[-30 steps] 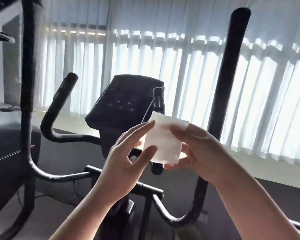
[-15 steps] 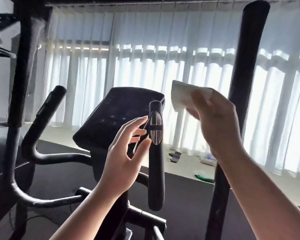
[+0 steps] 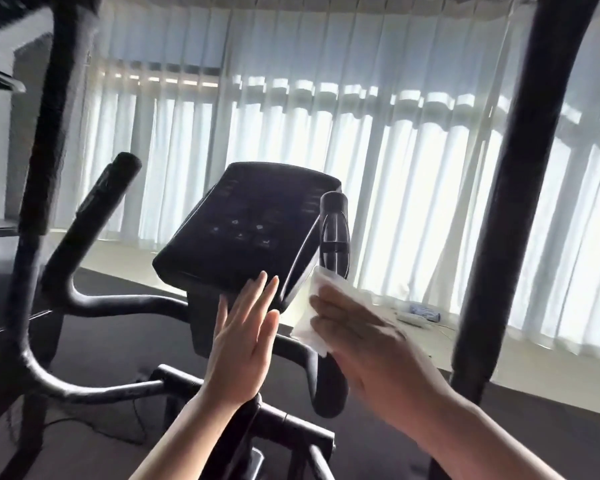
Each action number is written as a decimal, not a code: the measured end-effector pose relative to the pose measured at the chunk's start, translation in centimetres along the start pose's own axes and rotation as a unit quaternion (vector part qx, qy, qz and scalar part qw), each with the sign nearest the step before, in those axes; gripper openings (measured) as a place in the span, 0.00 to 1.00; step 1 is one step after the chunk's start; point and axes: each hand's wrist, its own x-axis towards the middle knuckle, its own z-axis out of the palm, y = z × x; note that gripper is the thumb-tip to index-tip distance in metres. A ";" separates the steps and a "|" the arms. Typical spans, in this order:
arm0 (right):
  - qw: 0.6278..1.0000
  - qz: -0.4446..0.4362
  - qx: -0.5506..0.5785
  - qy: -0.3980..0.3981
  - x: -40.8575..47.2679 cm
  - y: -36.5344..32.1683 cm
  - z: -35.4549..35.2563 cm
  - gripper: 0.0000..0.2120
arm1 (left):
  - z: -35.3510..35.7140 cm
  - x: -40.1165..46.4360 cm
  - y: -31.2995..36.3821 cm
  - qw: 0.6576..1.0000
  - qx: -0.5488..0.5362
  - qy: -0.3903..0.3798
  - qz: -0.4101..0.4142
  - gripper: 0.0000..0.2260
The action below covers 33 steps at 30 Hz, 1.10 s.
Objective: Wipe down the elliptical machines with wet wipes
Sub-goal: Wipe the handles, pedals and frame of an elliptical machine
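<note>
At nine o'clock the tall left swing arm (image 3: 54, 133) and the curved fixed left grip (image 3: 94, 216) of the elliptical stand untouched, dark against the bright curtains (image 3: 413, 168). At the centre sits the console (image 3: 246, 226), tilted back toward the person. The left hand (image 3: 243, 344) rises just below its lower edge, at about six o'clock from it, fingers straight and together, holding nothing; whether the fingertips touch the console cannot be told. It looks placed to steady the panel, or simply held clear of the wipe. Toward three o'clock from that hand, the right hand (image 3: 368, 337), blurred, holds the white wet wipe (image 3: 317, 306) spread under its fingers, against the console's right side, beside the short right grip (image 3: 335, 237); a flat hold likely gives the wipe the widest contact. At the far right stands the right swing arm (image 3: 520, 188).
</note>
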 end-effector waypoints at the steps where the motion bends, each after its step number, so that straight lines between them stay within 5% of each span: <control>1: 1.000 0.005 0.010 -0.014 -0.7 -0.7 -0.3 0.12 | 0.0 0.1 0.2 1.000 -0.006 0.001 -0.008 0.24; 5: 0.997 0.030 0.030 0.057 2.3 0.0 -2.5 0.13 | -0.2 0.0 0.0 1.000 -0.002 0.000 0.005 0.26; 8: 0.992 0.020 -0.077 0.094 8.3 2.1 -4.0 0.13 | -0.2 -0.3 -0.3 1.000 0.024 -0.005 0.019 0.26; 12: 0.977 -0.015 -0.186 -0.104 11.9 3.9 -3.7 0.17 | -0.3 -0.4 -1.3 0.993 0.097 -0.008 0.064 0.23; 16: 0.971 -0.081 -0.174 -0.143 7.1 2.0 -1.7 0.13 | -0.3 -0.4 -2.0 0.992 0.104 -0.022 0.072 0.23; 19: 0.965 -0.071 -0.160 -0.195 2.5 -0.2 -0.6 0.18 | -0.4 -0.3 -2.4 0.991 0.099 -0.033 0.079 0.23; 22: 0.984 -0.057 -0.085 -0.145 1.1 -1.0 -1.2 0.16 | -0.8 -0.3 -2.6 0.992 0.079 -0.037 0.087 0.22; 25: 0.999 0.001 0.032 0.029 3.5 0.3 -2.4 0.13 | -0.9 -0.3 -2.6 0.994 0.054 -0.043 0.084 0.23; 28: 0.971 0.112 0.095 0.188 7.6 3.1 -2.5 0.12 | -1.0 -0.3 -2.5 0.994 0.046 -0.044 0.087 0.22; 33: 0.938 0.211 0.199 0.188 6.2 3.2 1.7 0.15 | -1.9 -0.1 -2.9 0.994 0.021 -0.055 0.091 0.23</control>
